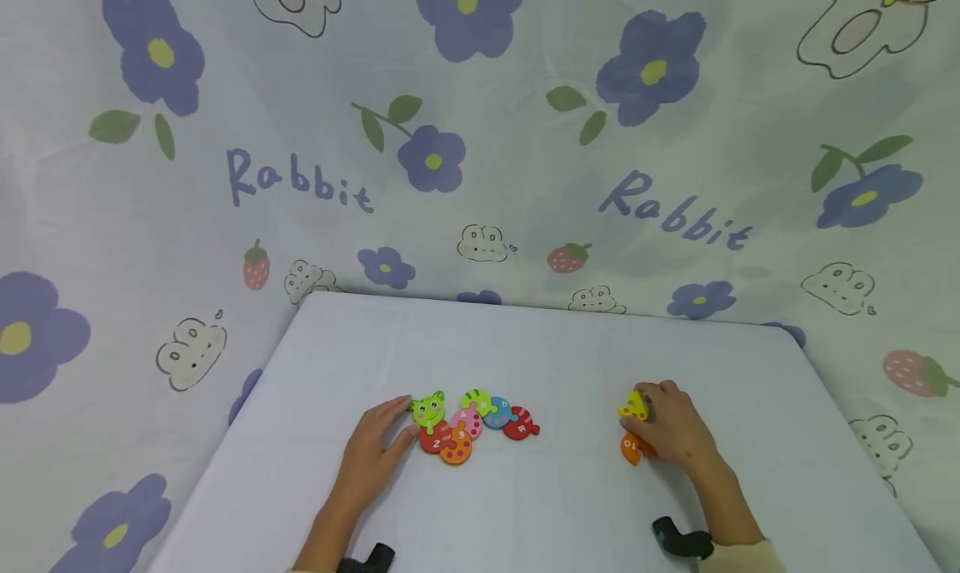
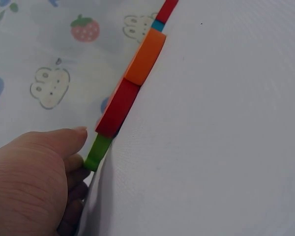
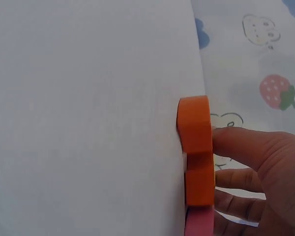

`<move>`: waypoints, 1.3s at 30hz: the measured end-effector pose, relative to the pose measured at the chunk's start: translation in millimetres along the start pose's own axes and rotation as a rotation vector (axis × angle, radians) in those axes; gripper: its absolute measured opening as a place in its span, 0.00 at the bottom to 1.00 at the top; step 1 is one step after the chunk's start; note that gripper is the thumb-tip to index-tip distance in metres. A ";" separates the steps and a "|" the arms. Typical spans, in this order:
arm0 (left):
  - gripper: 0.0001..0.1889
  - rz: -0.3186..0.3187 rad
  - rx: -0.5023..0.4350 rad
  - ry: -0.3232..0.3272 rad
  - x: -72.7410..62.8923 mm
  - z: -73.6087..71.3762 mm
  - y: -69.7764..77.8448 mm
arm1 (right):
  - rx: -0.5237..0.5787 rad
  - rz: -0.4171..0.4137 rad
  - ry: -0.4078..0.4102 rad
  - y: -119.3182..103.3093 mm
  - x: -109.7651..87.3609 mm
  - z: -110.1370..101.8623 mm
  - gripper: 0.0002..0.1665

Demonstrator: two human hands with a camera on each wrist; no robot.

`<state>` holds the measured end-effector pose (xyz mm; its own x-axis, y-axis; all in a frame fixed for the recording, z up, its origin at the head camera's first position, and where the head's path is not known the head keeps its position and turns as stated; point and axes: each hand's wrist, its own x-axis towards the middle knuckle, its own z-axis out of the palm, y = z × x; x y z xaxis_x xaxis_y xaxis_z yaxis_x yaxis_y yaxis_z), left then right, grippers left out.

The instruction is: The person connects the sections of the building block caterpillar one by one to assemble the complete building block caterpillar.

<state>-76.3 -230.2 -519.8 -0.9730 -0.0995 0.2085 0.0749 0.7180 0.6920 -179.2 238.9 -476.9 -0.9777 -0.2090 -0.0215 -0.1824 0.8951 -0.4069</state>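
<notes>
A caterpillar puzzle of joined, numbered pieces lies on the white table (image 1: 555,365). Its smiling green head (image 1: 428,411) is at the left end, above a red piece (image 1: 432,440) and an orange piece (image 1: 456,448). My left hand (image 1: 372,448) rests beside the head, fingers loosely bent, fingertips at its left edge. Further right, my right hand (image 1: 672,427) pinches a yellow puzzle piece (image 1: 634,406) between thumb and fingers. Below that thumb lies an orange piece (image 1: 632,448), partly covered by the hand. The right wrist view shows orange edges (image 3: 194,125) near the thumb and a pink edge (image 3: 199,222).
The row continues with pink (image 1: 467,424), green (image 1: 476,401), blue (image 1: 498,413) and red (image 1: 519,425) pieces, the red one at its right end. Behind the table hangs a flower-printed cloth (image 1: 510,165). Black wrist devices (image 1: 681,540) sit at both forearms.
</notes>
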 end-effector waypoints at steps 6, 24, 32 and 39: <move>0.29 -0.020 0.001 -0.008 0.2 -0.3 0.5 | -0.002 -0.067 -0.017 -15.0 2.3 7.5 0.39; 0.29 -0.011 0.015 -0.009 0.6 -0.5 1.9 | -0.021 -0.125 -0.030 -58.0 -2.0 24.2 0.38; 0.29 0.003 0.021 0.000 0.0 -1.2 2.0 | 0.003 -0.145 -0.064 -71.0 0.0 28.8 0.40; 0.29 -0.001 0.016 0.009 -0.9 0.4 3.1 | 0.008 -0.161 -0.082 -92.4 -0.8 33.3 0.42</move>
<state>-75.3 -227.7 -518.1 -0.9710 -0.1064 0.2142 0.0703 0.7291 0.6808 -158.1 143.3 -469.7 -0.9240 -0.3813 -0.0295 -0.3351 0.8443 -0.4182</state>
